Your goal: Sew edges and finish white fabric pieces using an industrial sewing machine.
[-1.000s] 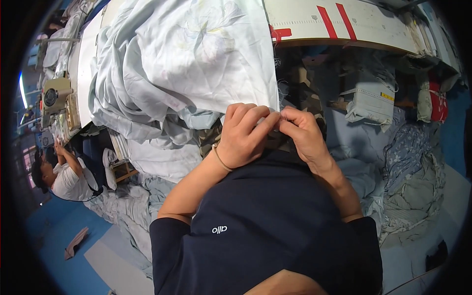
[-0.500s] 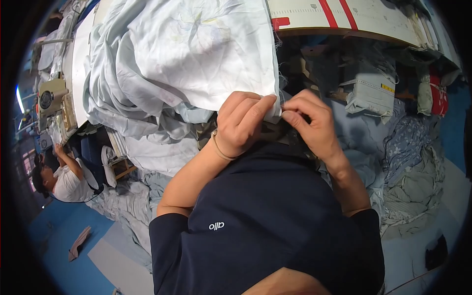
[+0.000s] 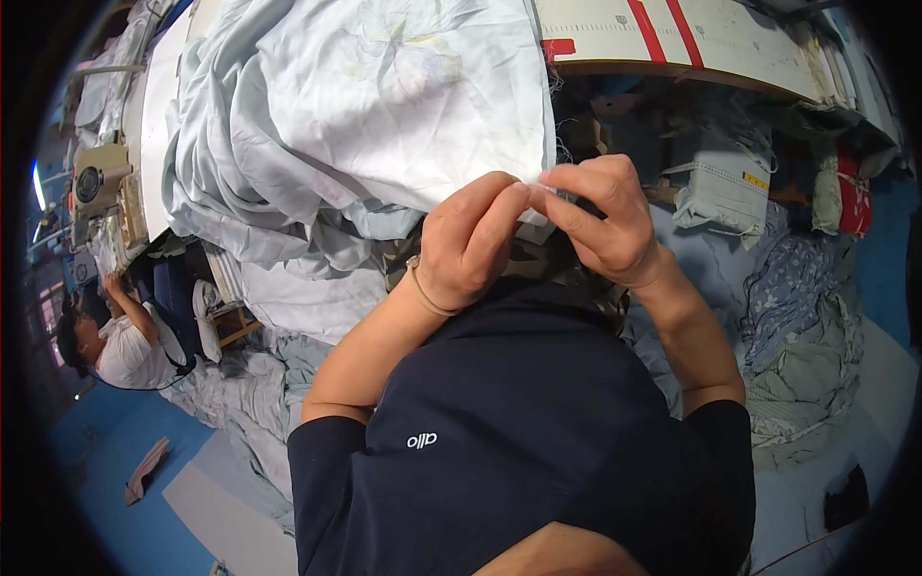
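White floral-printed cloth sheet (image 3: pixel 432 115): left hand (image 3: pixel 471 235) pinches near-right corner; right hand (image 3: pixel 612 216) just moved in alongside, hold unclear; both now work there.

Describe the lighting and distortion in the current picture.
In the head view, the pale cloth is brightly lit, while the space under the white table falls dark; head view again, the table's front edge bows and the corners go black.
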Available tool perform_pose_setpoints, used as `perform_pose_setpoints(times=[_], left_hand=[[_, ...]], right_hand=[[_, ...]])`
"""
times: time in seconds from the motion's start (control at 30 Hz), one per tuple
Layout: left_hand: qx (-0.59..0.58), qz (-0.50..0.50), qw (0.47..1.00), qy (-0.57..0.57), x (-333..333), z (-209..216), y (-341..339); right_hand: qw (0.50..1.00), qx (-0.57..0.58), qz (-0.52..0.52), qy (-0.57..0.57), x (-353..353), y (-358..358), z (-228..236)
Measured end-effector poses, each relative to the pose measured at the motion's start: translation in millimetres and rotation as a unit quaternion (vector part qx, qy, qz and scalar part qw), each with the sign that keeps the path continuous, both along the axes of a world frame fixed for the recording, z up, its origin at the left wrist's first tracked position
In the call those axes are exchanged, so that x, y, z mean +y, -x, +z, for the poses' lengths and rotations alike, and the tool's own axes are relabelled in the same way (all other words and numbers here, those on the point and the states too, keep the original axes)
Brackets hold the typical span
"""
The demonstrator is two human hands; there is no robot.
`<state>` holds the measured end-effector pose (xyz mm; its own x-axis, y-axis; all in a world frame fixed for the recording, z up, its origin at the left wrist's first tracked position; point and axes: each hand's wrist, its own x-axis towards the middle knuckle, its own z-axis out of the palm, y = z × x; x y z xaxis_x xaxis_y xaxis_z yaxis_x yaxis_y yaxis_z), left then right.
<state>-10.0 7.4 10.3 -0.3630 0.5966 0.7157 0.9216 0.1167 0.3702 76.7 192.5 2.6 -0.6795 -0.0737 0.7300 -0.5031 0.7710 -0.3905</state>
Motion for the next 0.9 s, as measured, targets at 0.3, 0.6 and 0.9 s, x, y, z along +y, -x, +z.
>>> perform_pose_setpoints(times=[0.3,0.6,0.9], left_hand=[[-0.027,-0.108,0.994,0.002,-9,9,5],[-0.002,0.409,0.911,0.054,-65,8,133],[-0.119,0.4,0.902,0.113,-71,-2,190]], right_hand=[[1.0,0.013,0.013,0.012,5,-2,19],[0.981,-0.139,-0.002,0.136,-2,-7,3],[0.97,-0.211,0.038,0.118,13,3,-9]])
